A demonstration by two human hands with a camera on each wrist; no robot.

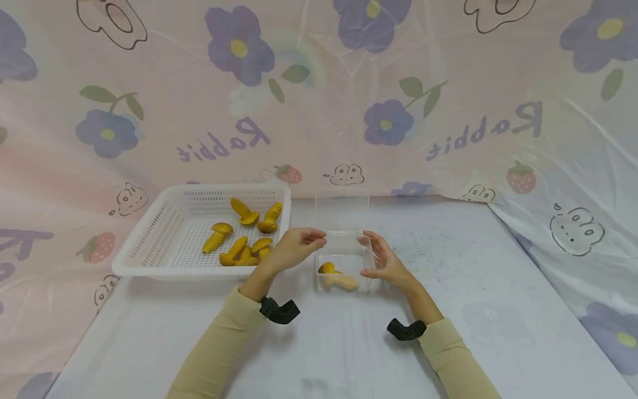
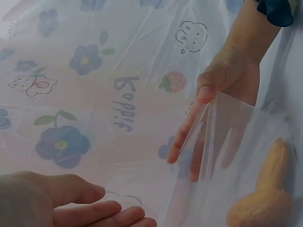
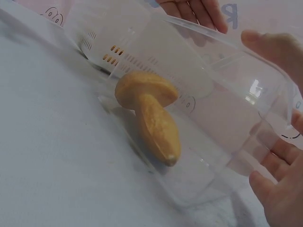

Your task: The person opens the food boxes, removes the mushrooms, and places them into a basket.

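Observation:
A clear plastic box (image 1: 344, 260) stands on the table, its transparent lid (image 1: 342, 209) raised at the back. One yellow-brown mushroom (image 3: 154, 111) lies inside, its cap toward the left side of the box. My right hand (image 1: 390, 266) holds the box by its right side, thumb near the front and fingers spread along the wall. At the back left corner is my left hand (image 1: 297, 247), fingers loosely extended with nothing in them. The left wrist view shows its fingertips (image 2: 135, 215) apart from the right hand.
To the left, a white perforated basket (image 1: 149, 235) holds several yellow-brown mushrooms (image 1: 217, 238). Part of my left forearm passes in front of its right corner. A printed cloth (image 1: 319, 111) hangs behind the white table (image 1: 448, 277).

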